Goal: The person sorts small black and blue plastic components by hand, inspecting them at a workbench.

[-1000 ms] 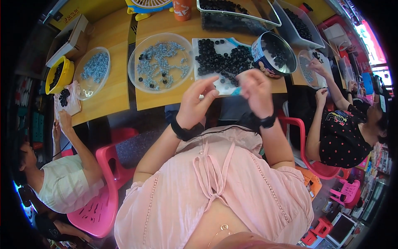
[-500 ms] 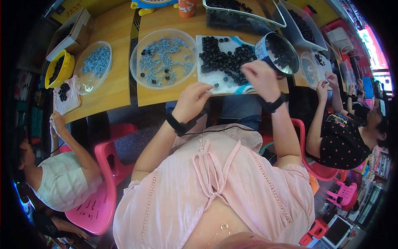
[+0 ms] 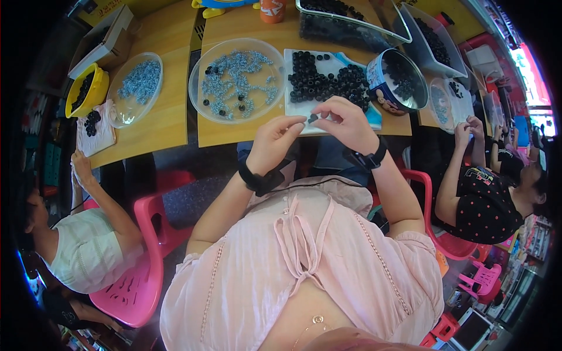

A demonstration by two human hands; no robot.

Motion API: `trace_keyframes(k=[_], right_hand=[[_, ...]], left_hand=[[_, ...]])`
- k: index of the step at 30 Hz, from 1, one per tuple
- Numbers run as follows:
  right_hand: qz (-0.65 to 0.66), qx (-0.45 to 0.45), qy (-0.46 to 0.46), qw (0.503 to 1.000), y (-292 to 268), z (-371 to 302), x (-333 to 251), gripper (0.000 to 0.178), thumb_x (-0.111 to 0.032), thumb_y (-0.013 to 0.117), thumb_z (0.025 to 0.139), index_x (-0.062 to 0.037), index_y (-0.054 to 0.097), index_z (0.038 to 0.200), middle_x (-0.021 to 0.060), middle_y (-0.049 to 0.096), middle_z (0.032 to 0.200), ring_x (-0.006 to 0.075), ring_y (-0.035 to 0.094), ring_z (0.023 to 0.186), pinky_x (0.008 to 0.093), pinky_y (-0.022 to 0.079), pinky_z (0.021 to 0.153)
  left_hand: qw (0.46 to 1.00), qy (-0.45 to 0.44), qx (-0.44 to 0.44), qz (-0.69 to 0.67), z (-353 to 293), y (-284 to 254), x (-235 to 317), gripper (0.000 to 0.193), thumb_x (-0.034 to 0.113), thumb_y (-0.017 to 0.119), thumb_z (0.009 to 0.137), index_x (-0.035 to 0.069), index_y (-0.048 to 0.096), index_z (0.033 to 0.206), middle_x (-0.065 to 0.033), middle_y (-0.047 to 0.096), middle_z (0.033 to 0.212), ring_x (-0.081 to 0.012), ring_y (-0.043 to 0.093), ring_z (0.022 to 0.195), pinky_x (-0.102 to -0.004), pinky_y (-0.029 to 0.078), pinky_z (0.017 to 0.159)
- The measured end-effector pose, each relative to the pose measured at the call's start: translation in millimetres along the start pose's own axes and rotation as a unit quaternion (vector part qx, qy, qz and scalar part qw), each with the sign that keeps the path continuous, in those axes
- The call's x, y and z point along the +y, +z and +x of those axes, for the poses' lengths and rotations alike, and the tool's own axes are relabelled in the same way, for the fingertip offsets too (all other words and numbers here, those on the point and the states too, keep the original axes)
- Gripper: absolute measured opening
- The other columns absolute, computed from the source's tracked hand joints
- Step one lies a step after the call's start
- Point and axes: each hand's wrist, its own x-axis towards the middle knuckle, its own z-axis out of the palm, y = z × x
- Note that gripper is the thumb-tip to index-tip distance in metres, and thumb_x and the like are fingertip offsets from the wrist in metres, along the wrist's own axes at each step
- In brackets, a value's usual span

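While I follow the head camera from far away, I see on the left a shallow round tray of clear plastic (image 3: 263,111), which carries small pale-blue pieces (image 3: 237,61) and a few black ones on the light wooden table (image 3: 218,133). Next to the right is the left hand (image 3: 272,140); its thumb and fingertips are close together, but I cannot tell whether something sits between them. Just beside these fingertips is a small, dark, stubby piece (image 3: 313,118), seen against the white cloth with turquoise edging (image 3: 297,105), on which many round black pieces (image 3: 307,82) lie. The right hand (image 3: 348,124) appears to pinch this dark piece between thumb and index finger. Farther right stands a round tin with a blue wall (image 3: 376,85).

In my judgement, the dark piece could slip and roll over the table edge, if the pinch is too loose or the two hands meet badly aligned. As for its direction, the piece is too small in my view: I make out no clear long axis, and I cannot tell which way its end points.
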Motion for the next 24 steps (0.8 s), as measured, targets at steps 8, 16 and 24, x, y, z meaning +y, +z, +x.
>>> trace_keyframes(k=[8,16,24], right_hand=[[0.107,0.048,-0.064,0.991,28,-10,-8,0.026,0.0,0.079,0.074,-0.0063,0.07,0.098,0.0024,0.06,0.086,0.0112,0.051,0.07,0.0228,0.041,0.06],[0.046,0.027,-0.109,0.993,32,8,-20,0.022,0.0,0.074,0.079,-0.004,0.07,0.101,0.005,0.063,0.088,0.0147,0.057,0.073,0.0246,0.046,0.061],[0.014,-0.048,-0.151,0.987,32,46,-45,0.019,-0.001,0.07,0.083,-0.0022,0.071,0.102,0.0084,0.064,0.085,0.0168,0.061,0.076,0.0267,0.048,0.065]], left_hand=[[0.935,-0.149,-0.082,-0.312,-3,-11,13,0.027,0.014,0.062,0.097,0.002,0.065,0.121,-0.0025,0.068,0.097,-0.0067,0.06,0.082,-0.021,0.048,0.074],[0.907,-0.14,-0.011,-0.398,-7,-17,14,0.031,0.012,0.065,0.094,0.001,0.063,0.123,-0.0003,0.067,0.095,-0.006,0.059,0.079,-0.0202,0.047,0.071],[0.891,-0.124,0.029,-0.435,-19,-42,18,0.027,0.013,0.064,0.095,0.002,0.066,0.119,-0.0015,0.068,0.093,-0.0059,0.059,0.077,-0.0202,0.049,0.071]])
